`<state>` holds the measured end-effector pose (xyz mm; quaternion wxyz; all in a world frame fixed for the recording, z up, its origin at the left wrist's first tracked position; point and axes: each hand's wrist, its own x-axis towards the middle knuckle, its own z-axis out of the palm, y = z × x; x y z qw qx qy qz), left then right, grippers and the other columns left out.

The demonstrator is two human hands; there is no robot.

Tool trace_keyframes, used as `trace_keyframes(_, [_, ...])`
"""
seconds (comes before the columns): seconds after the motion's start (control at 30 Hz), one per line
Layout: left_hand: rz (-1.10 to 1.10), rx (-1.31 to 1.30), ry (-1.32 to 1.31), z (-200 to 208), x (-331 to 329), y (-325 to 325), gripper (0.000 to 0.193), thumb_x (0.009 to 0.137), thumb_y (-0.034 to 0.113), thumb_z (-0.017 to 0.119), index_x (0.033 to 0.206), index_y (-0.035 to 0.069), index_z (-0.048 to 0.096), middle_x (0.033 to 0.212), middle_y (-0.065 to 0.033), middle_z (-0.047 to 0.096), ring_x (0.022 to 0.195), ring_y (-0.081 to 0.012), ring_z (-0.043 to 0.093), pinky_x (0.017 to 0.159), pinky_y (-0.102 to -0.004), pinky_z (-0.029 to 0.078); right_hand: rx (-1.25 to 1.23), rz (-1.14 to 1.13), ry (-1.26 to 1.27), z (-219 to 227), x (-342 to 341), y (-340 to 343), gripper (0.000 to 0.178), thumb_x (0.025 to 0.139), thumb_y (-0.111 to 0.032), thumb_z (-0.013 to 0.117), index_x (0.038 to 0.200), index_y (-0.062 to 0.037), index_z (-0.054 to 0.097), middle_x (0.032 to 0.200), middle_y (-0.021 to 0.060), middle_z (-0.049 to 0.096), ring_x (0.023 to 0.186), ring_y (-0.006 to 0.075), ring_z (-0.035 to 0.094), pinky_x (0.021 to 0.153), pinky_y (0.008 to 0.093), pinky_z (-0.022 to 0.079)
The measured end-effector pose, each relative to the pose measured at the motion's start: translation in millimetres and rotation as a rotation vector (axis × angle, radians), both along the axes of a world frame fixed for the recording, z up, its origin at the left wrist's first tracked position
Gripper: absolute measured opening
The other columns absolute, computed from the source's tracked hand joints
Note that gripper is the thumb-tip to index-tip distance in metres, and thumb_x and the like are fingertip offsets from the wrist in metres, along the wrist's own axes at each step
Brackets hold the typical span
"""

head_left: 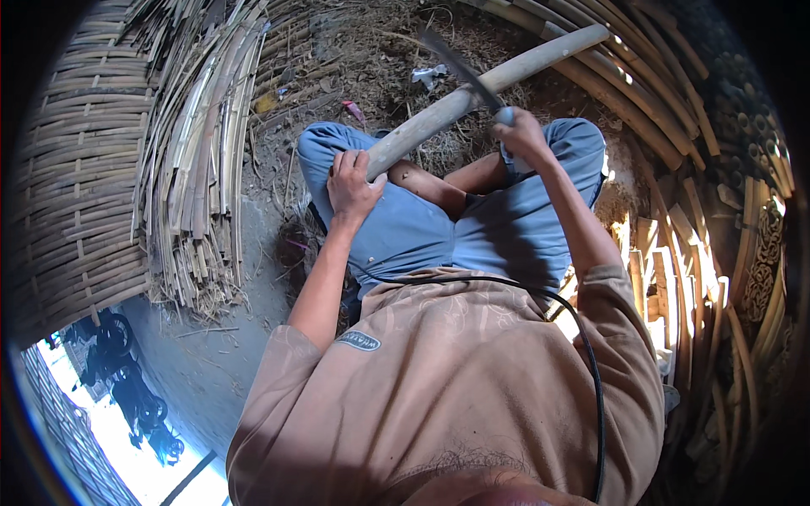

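Observation:
A thick pale bamboo pole (419, 128) slants across my lap, from my left knee toward the far right. Its near end is under my left hand (351, 185), whose fingers close over it. My right hand (523, 137) grips the bluish handle of a large knife (460, 67). The dark, slightly curved blade crosses the pole near its middle and points far left. Whether its edge touches the bamboo or hangs just above it, I cannot tell. I sit cross-legged, the pole passing above my shins.
Long split bamboo strips (207, 126) are heaped at the left beside a woven bamboo mat (80, 169). More bamboo poles (633, 80) lie at the far right, with upright split pieces (666, 270) near my right side. Shavings and scraps (363, 63) litter the ground ahead. A black cable (582, 337) runs over my shirt.

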<state>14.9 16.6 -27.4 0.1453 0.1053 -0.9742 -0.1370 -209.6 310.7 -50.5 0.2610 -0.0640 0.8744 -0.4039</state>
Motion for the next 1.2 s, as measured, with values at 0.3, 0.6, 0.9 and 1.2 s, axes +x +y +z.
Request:
trace_keyframes(0.3, [0.032,-0.045,0.008,-2,5,4,0.046,0.067,0.023,0.086,0.105,0.009,0.063,0.108,-0.0073,0.059,0.108,-0.0296,0.058,0.087,-0.0462,0.053,0.058,0.277,-0.045,23,22,2,0.031,0.08,-0.02,0.075,0.103,-0.0004,0.07,0.087,0.0159,0.073,0.085,0.0282,0.073,0.079,0.0422,0.057])
trace_keyframes(0.6, [-0.006,-0.023,0.011,1,-1,5,0.046,0.068,0.023,0.086,0.104,0.008,0.063,0.107,-0.0086,0.061,0.107,-0.0306,0.059,0.084,-0.0463,0.054,-0.034,0.078,0.107,0,26,10,0.024,0.082,-0.019,0.074,0.097,-0.0006,0.07,0.088,0.0159,0.074,0.083,0.0285,0.074,0.076,0.0418,0.058])
trace_keyframes(0.9, [-0.028,0.05,-0.008,5,-6,1,0.046,0.069,0.025,0.086,0.103,0.006,0.063,0.103,-0.0114,0.062,0.104,-0.0335,0.06,0.084,-0.0484,0.053,-0.026,-0.113,0.138,-13,17,1,0.026,0.085,-0.019,0.071,0.1,0.002,0.069,0.085,0.0161,0.073,0.075,0.0267,0.074,0.068,0.0402,0.058])
trace_keyframes(1.2, [-0.01,0.046,-0.042,6,-6,-2,0.047,0.069,0.025,0.085,0.106,0.006,0.063,0.106,-0.0101,0.062,0.106,-0.0326,0.06,0.085,-0.0472,0.054,-0.069,-0.036,0.082,-12,14,4,0.028,0.084,-0.021,0.072,0.102,-0.0001,0.067,0.082,0.0132,0.072,0.072,0.0237,0.071,0.064,0.0384,0.057])
